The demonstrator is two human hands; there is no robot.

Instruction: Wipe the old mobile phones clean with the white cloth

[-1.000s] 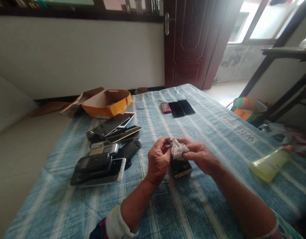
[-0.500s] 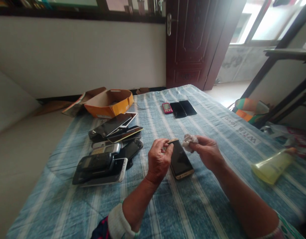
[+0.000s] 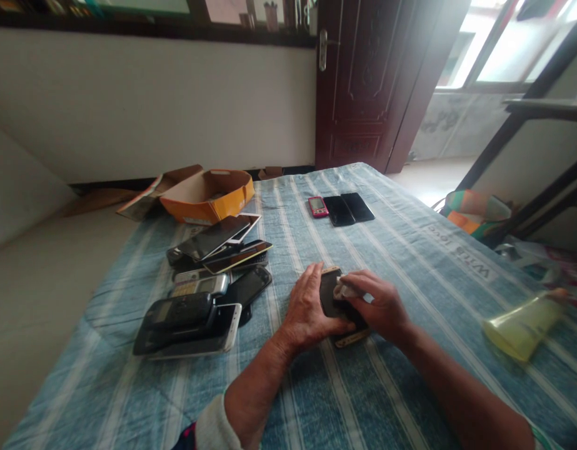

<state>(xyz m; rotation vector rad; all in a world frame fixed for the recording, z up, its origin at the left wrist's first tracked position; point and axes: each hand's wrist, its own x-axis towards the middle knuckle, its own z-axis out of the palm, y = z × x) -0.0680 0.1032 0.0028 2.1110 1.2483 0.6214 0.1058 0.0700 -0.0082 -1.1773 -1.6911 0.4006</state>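
A gold-edged smartphone (image 3: 330, 300) lies face up on the striped bedspread, its dark screen partly covered by both hands. My left hand (image 3: 309, 309) steadies it, fingers along the left edge and thumb across the lower screen. Pinched in my right hand (image 3: 379, 303) is a crumpled white tissue or cloth (image 3: 342, 289), pressed against the screen. Left of my hands lies a heap of phones: a black one (image 3: 208, 237) on top at the back, a silver keypad phone (image 3: 201, 284), and a thick black device (image 3: 182, 310) on a white-edged phone (image 3: 232, 331).
Behind the heap stands an open orange cardboard box (image 3: 208, 200). Farther back lie a pink phone (image 3: 317, 207) and two black phones (image 3: 342, 210), (image 3: 358, 206) side by side. A translucent yellow object (image 3: 522, 328) rests at the right. A dark red door (image 3: 363, 87) stands beyond.
My right hand has brought the crumpled tissue or cloth down onto the smartphone's screen. My left hand has gone from pinching near the top to spreading along its left side, thumb over the screen.
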